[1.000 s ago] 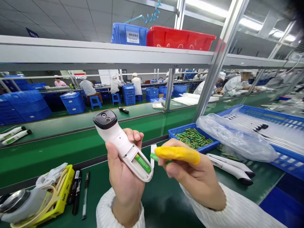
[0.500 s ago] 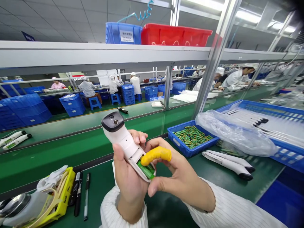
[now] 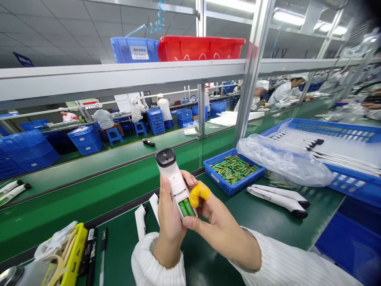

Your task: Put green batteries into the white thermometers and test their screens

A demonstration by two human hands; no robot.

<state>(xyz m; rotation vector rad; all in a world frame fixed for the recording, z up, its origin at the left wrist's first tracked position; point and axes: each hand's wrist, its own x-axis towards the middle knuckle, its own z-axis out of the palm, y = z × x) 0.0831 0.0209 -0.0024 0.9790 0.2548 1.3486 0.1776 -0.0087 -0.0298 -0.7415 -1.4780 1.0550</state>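
Grasping a white handheld device (image 3: 172, 174) in the left hand (image 3: 169, 225), with the thumb along one side and fingertips showing at the other, raised off the green tabletop (image 3: 122, 238). Tilted, with the black head (image 3: 165, 157) uppermost and the open battery compartment (image 3: 179, 197) facing the camera. Loaded there with two green batteries (image 3: 186, 207), side by side. Touching the lower end of the device with the thumb of the right hand (image 3: 220, 220), and bending a finger in a yellow finger cot (image 3: 200, 193) beside the compartment's edge; cannot tell whether gripping or only pressing there. Beyond the right hand, can see a blue bin (image 3: 223, 186) filled with loose green batteries (image 3: 235, 169). Just right of that bin, can make out a clear plastic bag (image 3: 282, 159) lying partly over a blue crate (image 3: 351, 180) with white, black-tipped parts inside. Nearer, on the tabletop, can see two curved white casings (image 3: 279, 198) with black ends. Left of the device, can spot slim white pieces (image 3: 140, 222), partly hidden by the left arm; farther left, a pen (image 3: 103, 254), dark markers (image 3: 91, 254) and a yellow basket (image 3: 76, 254). Overhead, on a shelf (image 3: 119, 75), can see a red bin (image 3: 202, 47) beside a blue storage box (image 3: 133, 49).
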